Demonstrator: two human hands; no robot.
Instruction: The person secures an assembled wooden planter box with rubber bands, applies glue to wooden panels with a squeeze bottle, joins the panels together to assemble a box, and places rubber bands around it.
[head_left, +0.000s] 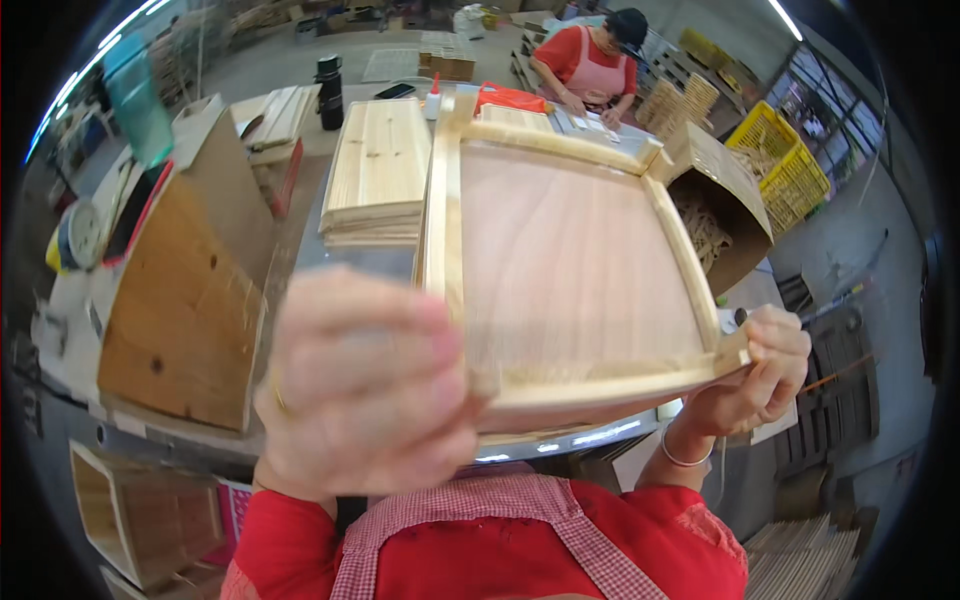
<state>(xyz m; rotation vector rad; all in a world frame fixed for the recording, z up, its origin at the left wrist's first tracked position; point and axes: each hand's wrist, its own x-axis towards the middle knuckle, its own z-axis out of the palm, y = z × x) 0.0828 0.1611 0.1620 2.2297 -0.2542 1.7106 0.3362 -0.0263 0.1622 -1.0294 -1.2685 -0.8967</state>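
Observation:
A wooden box [580,260], with a pale plywood panel framed by light strips and small blocks at its corners, is tilted up in front of me. My right hand [775,362] grips its near right corner, thumb and fingers closed round the edge. Over the near left corner is my left hand [365,385], smeared by motion. Its fingers look curled, and whatever they hold is hidden. Behind the box, to the left, lies a stack of light wooden boards [378,165].
On the left stands a large wooden-sided box [180,300]. A black bottle [330,92], a phone [396,91] and a small glue bottle [432,102] are at the back. To the right lies a cardboard box [722,190] of wood pieces. Across the table, a person [592,70] works.

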